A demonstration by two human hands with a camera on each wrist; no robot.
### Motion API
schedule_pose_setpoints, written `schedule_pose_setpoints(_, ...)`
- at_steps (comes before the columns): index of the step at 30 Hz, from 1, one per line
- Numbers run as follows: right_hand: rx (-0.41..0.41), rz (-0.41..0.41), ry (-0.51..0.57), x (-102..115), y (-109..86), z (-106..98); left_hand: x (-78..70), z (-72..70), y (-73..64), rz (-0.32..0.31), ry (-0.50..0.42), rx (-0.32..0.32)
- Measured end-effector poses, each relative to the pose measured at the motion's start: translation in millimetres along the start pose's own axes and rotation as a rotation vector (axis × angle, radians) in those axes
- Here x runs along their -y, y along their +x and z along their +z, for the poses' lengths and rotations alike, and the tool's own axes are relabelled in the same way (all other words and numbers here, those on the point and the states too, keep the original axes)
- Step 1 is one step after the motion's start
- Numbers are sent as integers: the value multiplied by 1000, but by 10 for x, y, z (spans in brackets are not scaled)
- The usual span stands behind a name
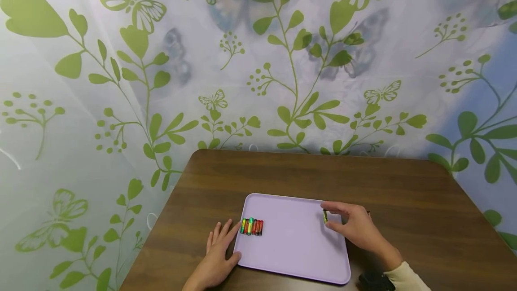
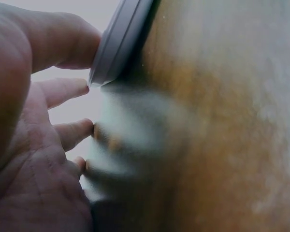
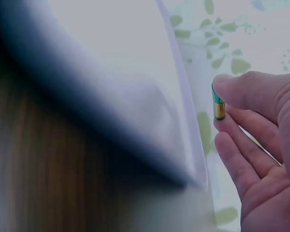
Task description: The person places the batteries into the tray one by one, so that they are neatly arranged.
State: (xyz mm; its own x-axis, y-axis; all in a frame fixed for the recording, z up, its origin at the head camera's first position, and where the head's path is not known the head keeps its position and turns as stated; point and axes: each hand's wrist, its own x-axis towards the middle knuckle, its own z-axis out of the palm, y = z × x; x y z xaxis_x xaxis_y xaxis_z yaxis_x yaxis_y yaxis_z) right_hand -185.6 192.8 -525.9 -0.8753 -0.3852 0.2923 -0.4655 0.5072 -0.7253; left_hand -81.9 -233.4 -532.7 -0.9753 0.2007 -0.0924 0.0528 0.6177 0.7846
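Right hand (image 1: 355, 224), bent at the fingers, pinching one battery (image 1: 325, 216) between thumb and fingertips, its other fingers clear of it in the right wrist view. Battery: small, slim cylinder, green with a gold band, held over the right part of a tray; whether its lower end touches the tray cannot be told. Handling, by judgement: light for the hand though dense for its size, stiff, hard-cased, not fragile; smooth round casing, so apt to roll or twist if pinched off-centre. Best hold: thumb and fingertip on opposite sides, about mid-length, ends left free. Left hand (image 1: 216, 255), fingers straight and spread, gripping nothing; thumb and forefinger at the left edge of the tray. Tray (image 1: 295, 246): pale lilac, shallow, rounded corners, raised rim; probably light and fairly rigid, best steadied at the rim. Row of batteries (image 1: 251, 227): green and red, side by side just inside the tray's left rim, well apart from the held one; likely to roll if knocked. Table (image 1: 307, 169): brown, wood-grained, beneath the tray. Curtain (image 1: 242, 57): pale, printed with green leaves and butterflies, behind the table. Sleeve (image 1: 408, 277): cream, on the right arm.
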Motion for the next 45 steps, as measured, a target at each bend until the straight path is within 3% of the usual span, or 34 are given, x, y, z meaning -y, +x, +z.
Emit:
schedule_pose_setpoints(7, -9, -40, 86, 156, 223, 376, 26, -48, 85, 9, -7, 0)
schedule_pose_setpoints(12, -4, -83, 90, 275, 346, 645, 49, -76, 146, 29, -17, 4)
schedule_pose_setpoints(22, 16, -47, 108, 568, 494, 1080, 94, -96, 200, 28, -6, 5)
schedule_pose_setpoints(35, 55, -55, 42, 723, 562, 1410, 67, -109, 190, 22, -1, 5)
schedule_pose_setpoints(45, -6, -157, -95, 800, 623, 1570, 55, -132, 172, 23, 4, 10)
